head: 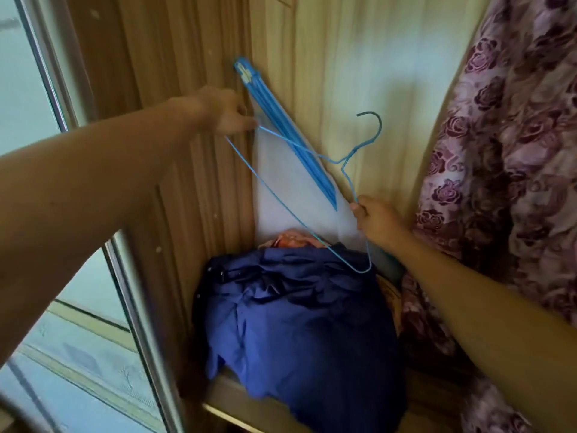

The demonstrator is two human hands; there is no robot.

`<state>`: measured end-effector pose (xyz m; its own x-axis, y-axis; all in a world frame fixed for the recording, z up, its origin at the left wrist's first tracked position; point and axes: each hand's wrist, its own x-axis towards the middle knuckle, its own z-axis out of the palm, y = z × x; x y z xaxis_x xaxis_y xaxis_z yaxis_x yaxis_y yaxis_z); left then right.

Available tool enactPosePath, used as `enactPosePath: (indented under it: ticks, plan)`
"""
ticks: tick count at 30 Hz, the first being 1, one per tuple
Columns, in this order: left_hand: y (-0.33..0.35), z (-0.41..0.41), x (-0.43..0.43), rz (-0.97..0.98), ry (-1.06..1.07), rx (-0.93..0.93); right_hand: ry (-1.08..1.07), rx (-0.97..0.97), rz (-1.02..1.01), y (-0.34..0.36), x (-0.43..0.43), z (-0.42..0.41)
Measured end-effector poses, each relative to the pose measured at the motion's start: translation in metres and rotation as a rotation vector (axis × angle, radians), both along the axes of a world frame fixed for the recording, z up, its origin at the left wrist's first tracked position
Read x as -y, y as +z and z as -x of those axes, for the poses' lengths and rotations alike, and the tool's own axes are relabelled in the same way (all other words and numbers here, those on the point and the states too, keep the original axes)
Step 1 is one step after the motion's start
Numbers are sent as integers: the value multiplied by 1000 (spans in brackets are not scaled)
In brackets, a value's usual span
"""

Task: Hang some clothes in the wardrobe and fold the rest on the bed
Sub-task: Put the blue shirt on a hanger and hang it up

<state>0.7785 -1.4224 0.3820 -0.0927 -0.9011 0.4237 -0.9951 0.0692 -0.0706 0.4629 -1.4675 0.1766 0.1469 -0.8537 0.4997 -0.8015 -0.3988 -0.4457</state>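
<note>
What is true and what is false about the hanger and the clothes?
1. The left hand and the right hand both hold the hanger. True.
2. The hanger is red. False: it is blue.
3. A shirt hangs on the hanger. False: the hanger is bare.
4. A blue bundle lies below the hanger. True.

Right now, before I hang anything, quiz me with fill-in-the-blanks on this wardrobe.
1. The left hand and right hand grip a wire hanger coloured ____.
2. The wire hanger carries ____ garments.
3. The flowered cloth hangs on the ____ side.
Missing words: blue; no; right.
</note>
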Motion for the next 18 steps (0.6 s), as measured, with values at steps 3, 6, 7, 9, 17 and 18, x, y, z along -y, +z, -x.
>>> enactPosePath:
  ticks: [3, 6, 7, 9, 17, 18]
  plan:
    - [-27, 28, 3, -148, -21, 264, 33, -35, 23, -10, -3, -12]
    - [-66, 61, 16, -269, -181, 200, 58, -41, 61, -15, -5, -24]
    - [-78, 69, 19, -286, -211, 190, 70, -44, 70, -17, -6, -28]
    - [-94, 79, 26, -305, -251, 138, 107, -32, 72, -24, -5, -33]
    - [-103, 67, 39, -356, -248, 48, -81, 49, -170, -97, 21, 0]
    - [-102, 66, 38, -371, -239, 54, -75, -32, -270, -104, 24, 4]
